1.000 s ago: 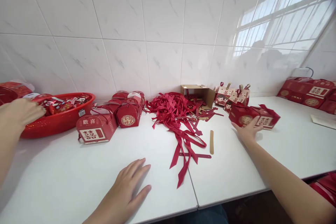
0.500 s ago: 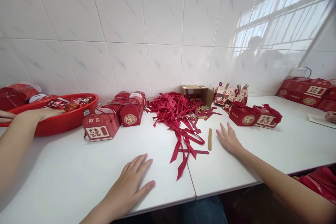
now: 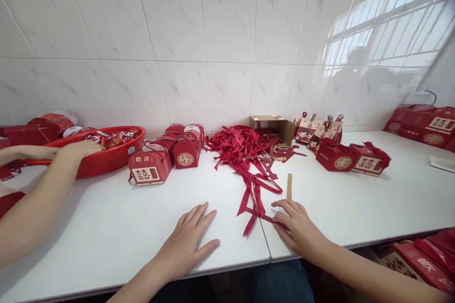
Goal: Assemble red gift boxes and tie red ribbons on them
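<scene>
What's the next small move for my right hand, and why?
I'd probably pinch the dark red strip and slide it gently clear of the red ribbon tails: your right hand has its fingertips at the strip's right end, while the tails cross it farther left.

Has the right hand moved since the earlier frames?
Yes: the right hand went left and toward the wearer, from the pair of red boxes to the dark red strip, nearer the table seam.
</scene>
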Action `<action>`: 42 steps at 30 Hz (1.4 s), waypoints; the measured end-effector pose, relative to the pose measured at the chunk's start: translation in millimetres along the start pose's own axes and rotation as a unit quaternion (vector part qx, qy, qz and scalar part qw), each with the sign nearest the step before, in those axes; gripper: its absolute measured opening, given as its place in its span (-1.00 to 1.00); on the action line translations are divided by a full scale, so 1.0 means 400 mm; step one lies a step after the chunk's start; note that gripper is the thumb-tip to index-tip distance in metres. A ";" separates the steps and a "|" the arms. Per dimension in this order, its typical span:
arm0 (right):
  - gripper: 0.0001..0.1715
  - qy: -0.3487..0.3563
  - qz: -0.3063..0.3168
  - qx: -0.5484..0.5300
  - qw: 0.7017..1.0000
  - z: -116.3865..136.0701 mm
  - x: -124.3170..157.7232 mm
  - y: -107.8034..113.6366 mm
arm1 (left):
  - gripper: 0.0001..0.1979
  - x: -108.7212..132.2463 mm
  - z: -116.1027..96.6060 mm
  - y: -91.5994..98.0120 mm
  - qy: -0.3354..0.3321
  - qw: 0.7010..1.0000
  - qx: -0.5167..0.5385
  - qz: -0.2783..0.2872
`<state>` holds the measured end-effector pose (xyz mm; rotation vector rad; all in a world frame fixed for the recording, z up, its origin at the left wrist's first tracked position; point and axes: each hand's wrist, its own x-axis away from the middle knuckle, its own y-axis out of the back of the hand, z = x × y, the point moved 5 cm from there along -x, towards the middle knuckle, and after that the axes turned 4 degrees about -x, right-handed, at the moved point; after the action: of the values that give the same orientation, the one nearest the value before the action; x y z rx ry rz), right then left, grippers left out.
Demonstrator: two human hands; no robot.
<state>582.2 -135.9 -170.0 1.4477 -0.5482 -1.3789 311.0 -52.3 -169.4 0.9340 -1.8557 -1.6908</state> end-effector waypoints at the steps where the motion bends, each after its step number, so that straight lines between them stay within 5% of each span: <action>1: -0.77 0.003 0.003 -0.012 1.000 0.002 -0.003 -0.002 | -0.38 0.000 0.000 0.001 -0.001 1.000 0.002 -0.007; 9: -0.74 0.061 0.112 0.003 0.992 0.056 0.010 0.012 | -0.38 -0.001 -0.011 0.013 0.007 1.000 0.010 -0.006; 14: -0.93 0.119 0.160 -0.003 0.980 0.093 0.040 0.041 | -0.39 0.000 -0.011 0.012 0.003 1.000 0.009 -0.013; 18: -0.89 0.139 0.181 0.015 0.974 0.085 0.062 0.035 | -0.37 -0.001 -0.009 0.007 0.010 1.000 0.007 0.009; 21: -0.65 0.109 0.208 -0.065 0.970 0.100 0.067 0.063 | -0.37 -0.002 -0.007 0.007 0.009 1.000 0.010 0.003; 23: -0.67 0.085 0.259 -0.191 0.943 0.124 0.066 0.097 | -0.38 -0.002 -0.006 0.006 0.002 1.000 0.011 -0.008; 28: -0.81 0.046 0.402 -0.444 0.799 0.098 0.025 0.150 | -0.37 -0.003 0.000 -0.002 0.007 1.000 -0.004 0.002; 30: -0.68 -0.082 0.252 -0.499 0.825 -0.019 -0.045 0.147 | -0.38 -0.004 -0.002 0.000 0.010 1.000 -0.010 0.002; 31: -0.62 -0.187 0.073 -0.498 0.844 -0.106 -0.075 0.154 | -0.38 -0.003 -0.003 0.001 0.012 1.000 -0.011 0.005; 33: -0.51 -0.342 -0.176 -0.448 0.807 -0.237 -0.084 0.152 | -0.36 -0.003 -0.004 0.002 0.020 1.000 -0.011 0.016; 35: -0.46 -0.391 -0.238 -0.430 0.778 -0.282 -0.081 0.121 | -0.35 -0.002 -0.005 0.002 0.024 0.999 -0.008 0.025; 37: -0.51 -0.345 -0.181 -0.408 0.826 -0.256 -0.085 0.087 | -0.35 -0.003 -0.005 0.002 0.025 0.999 -0.005 0.029; 40: -0.65 -0.133 -0.033 -0.291 0.947 -0.122 -0.085 0.055 | -0.36 -0.006 -0.005 0.006 0.025 0.999 -0.003 0.025; 42: -0.61 -0.007 0.042 -0.203 0.978 -0.032 -0.077 0.038 | -0.36 -0.006 -0.005 0.008 0.030 0.999 0.000 0.026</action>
<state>591.2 -110.8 -144.7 1.0732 -0.3083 -1.3422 313.4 -51.9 -165.8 0.9173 -1.8255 -1.6150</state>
